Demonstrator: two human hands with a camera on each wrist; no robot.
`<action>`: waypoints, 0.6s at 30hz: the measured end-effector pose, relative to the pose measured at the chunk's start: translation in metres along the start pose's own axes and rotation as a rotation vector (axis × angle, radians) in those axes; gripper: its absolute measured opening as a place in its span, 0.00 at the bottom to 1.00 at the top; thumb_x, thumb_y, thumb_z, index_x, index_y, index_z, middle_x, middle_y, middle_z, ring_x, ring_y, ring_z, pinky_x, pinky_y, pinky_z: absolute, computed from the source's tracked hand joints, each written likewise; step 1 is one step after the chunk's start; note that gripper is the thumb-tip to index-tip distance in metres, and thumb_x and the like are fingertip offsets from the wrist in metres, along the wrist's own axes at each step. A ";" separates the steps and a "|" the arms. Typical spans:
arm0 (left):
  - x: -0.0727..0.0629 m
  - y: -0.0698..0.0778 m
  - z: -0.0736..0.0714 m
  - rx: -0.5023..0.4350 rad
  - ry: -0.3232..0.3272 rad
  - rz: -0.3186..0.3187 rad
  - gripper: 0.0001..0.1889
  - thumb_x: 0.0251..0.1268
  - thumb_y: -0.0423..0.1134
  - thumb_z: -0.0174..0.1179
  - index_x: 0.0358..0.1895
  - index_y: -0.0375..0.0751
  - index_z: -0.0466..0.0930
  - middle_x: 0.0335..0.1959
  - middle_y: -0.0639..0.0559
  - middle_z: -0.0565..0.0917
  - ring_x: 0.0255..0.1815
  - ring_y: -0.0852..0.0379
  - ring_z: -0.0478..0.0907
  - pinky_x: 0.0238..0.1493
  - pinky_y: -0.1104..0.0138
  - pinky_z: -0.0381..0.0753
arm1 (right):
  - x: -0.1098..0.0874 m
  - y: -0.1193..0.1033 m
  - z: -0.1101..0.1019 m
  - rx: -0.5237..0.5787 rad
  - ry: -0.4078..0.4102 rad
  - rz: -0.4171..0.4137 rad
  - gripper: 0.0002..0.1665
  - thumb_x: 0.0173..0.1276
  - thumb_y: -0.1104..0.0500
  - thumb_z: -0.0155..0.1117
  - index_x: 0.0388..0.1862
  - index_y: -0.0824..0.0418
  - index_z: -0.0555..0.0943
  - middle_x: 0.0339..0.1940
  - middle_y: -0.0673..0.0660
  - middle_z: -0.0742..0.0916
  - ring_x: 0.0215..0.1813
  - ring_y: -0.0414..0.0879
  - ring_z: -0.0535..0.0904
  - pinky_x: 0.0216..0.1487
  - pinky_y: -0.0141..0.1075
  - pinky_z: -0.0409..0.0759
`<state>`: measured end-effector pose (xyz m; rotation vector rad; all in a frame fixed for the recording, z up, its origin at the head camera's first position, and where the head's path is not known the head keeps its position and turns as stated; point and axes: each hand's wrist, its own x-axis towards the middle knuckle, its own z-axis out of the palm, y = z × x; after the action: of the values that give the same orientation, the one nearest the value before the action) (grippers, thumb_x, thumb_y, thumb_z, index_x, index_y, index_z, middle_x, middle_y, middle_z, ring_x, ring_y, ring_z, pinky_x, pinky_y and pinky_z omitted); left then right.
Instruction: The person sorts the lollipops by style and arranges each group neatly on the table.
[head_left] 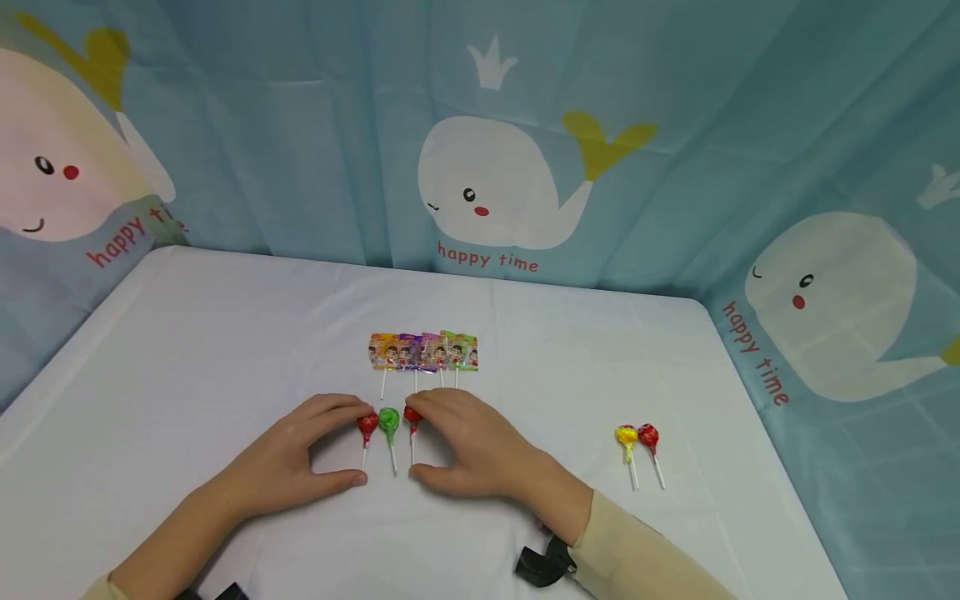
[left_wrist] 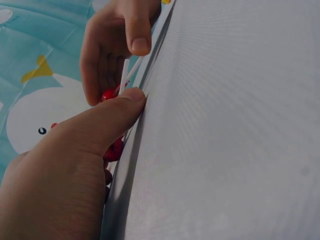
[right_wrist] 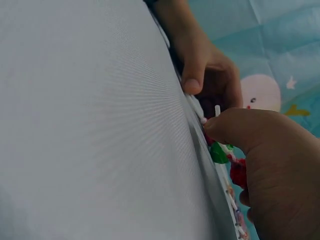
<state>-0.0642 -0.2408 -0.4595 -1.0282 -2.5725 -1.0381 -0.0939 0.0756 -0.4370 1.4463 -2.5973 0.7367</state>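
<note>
Three small ball lollipops stand in a row between my hands in the head view: a red one at left, a green one in the middle, and another red one at right. My left hand holds the left red lollipop lengthwise, fingertips on its head and thumb at the stick's lower end. In the same way my right hand holds the other red lollipop, its fingers partly covering the head. Between them, the green lollipop lies untouched on the white cloth. The right wrist view shows its green head beyond my right thumb.
Just behind the row lie several lollipops in printed wrappers, side by side, sticks toward me. To the right are a yellow lollipop and a red lollipop. A blue whale-print curtain borders the white-covered table.
</note>
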 end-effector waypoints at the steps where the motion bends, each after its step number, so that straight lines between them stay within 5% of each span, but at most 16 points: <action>1: 0.000 0.000 0.000 0.003 0.001 -0.001 0.44 0.48 0.49 0.90 0.73 0.50 0.82 0.70 0.61 0.79 0.70 0.60 0.76 0.74 0.81 0.64 | 0.001 -0.001 0.000 -0.002 -0.007 0.007 0.47 0.68 0.43 0.79 0.78 0.64 0.74 0.73 0.54 0.82 0.77 0.47 0.75 0.83 0.38 0.65; 18: 0.000 -0.001 0.001 0.039 0.022 -0.016 0.45 0.47 0.49 0.91 0.73 0.49 0.82 0.70 0.59 0.79 0.71 0.58 0.76 0.75 0.82 0.61 | 0.004 -0.002 0.005 -0.018 -0.056 0.049 0.50 0.70 0.36 0.77 0.80 0.63 0.73 0.75 0.55 0.81 0.78 0.47 0.74 0.83 0.38 0.66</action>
<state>-0.0647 -0.2403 -0.4609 -0.9827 -2.5772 -0.9936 -0.0939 0.0692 -0.4399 1.4240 -2.6828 0.6859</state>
